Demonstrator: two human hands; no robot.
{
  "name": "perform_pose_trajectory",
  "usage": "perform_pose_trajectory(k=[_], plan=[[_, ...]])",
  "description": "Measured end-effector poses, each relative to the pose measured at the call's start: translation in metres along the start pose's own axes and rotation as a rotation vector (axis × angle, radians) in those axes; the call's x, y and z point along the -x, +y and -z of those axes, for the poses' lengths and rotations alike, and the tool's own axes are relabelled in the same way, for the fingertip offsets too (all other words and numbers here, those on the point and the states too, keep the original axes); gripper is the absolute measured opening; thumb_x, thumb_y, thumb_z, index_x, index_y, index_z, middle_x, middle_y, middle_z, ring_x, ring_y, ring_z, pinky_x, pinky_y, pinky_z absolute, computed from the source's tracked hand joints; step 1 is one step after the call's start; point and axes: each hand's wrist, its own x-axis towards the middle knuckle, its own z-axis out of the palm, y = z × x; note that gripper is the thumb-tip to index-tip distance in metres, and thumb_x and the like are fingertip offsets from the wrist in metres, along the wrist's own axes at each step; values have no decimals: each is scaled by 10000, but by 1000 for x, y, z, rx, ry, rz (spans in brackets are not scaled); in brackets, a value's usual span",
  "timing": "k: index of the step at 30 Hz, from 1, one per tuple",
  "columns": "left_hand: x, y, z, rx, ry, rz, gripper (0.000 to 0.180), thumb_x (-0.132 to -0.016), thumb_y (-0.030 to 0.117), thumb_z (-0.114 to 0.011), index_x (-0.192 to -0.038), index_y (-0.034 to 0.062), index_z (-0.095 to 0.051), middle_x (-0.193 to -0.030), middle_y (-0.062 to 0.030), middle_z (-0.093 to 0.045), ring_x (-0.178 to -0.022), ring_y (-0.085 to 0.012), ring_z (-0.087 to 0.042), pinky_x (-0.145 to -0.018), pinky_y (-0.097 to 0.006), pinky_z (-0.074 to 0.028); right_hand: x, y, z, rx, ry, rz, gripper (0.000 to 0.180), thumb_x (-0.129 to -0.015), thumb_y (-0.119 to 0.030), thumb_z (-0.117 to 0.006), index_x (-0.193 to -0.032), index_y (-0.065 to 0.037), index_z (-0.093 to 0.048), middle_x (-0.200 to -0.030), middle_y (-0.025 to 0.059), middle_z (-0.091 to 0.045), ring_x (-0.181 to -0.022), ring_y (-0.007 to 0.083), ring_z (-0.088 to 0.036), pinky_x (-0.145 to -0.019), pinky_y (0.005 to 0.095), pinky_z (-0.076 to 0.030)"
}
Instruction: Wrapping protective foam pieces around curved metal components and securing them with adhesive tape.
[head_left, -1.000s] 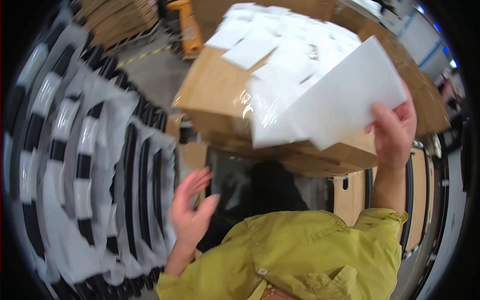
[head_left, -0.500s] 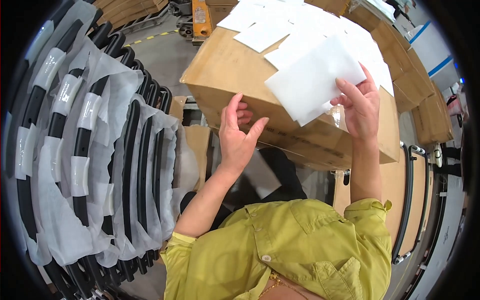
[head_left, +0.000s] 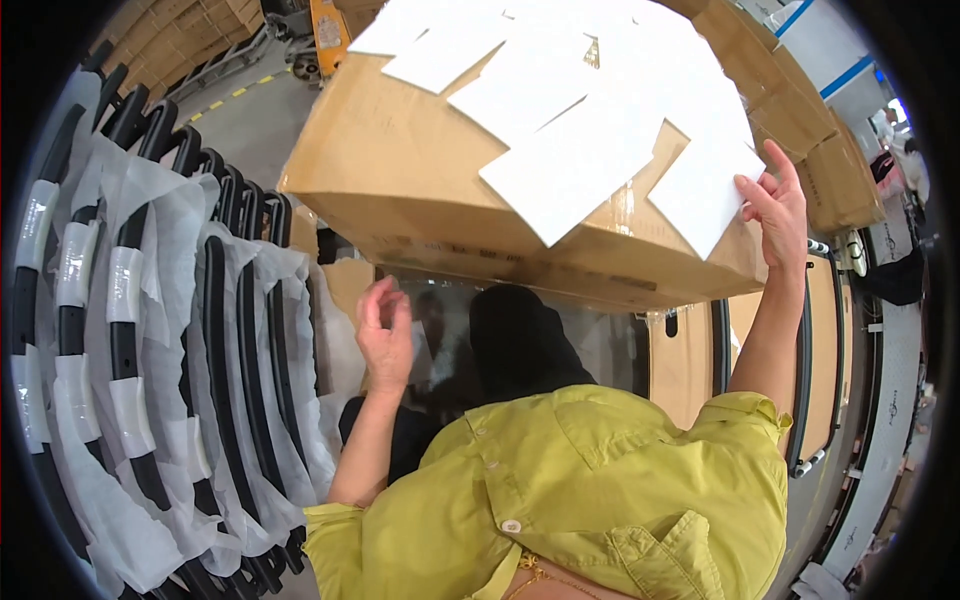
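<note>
While the right hand (head_left: 775,205) at the upper right of the frame pinches a white paper sheet (head_left: 712,185) between thumb and fingers, that sheet lies on the cardboard box (head_left: 400,170) filling the upper centre, among other white sheets (head_left: 570,165). The left hand (head_left: 385,335), left of centre below the box, is loosely curled and holds nothing. Black frames wrapped in white foam (head_left: 150,330) stand along the left.
</note>
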Motion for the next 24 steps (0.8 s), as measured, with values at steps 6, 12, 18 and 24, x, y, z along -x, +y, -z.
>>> perform_pose_trajectory(k=[6,12,18,24], plan=[[24,-36,34,-75,80,146,251,-774,38,-539,-1019,-5,-506,-949,-89,-492,-796,-153,-530,-697,-261,-446,5,-10,-2,1072,299,249,677,-678,-197,-690,-1217,37,-352,-639,14,-554,-579,86,-503,-553,171,-402],[71,-67,90,-251,286,269,249,-770,52,-532,-1013,4,-506,-1007,-84,-499,-802,-149,-536,-681,-258,-449,114,-39,-125,79,-744,436,344,-674,-106,-663,-979,-1,-544,-691,55,-557,-586,138,-516,-533,238,-420],[113,-49,108,-249,507,389,244,-773,31,-529,-1015,14,-512,-1007,-76,-500,-797,-138,-539,-681,-248,-449,184,106,-350,216,-1561,395,378,-653,-186,-667,-960,-19,-523,-799,148,-575,-770,303,-554,-673,368,-441],[196,15,149,-454,762,469,213,-783,24,-544,-996,8,-537,-946,-60,-530,-783,-109,-531,-690,-225,-433,224,172,-478,660,-1516,-8,266,-603,-180,-620,-822,-29,-609,-928,169,-587,-879,290,-569,-754,351,-453]])
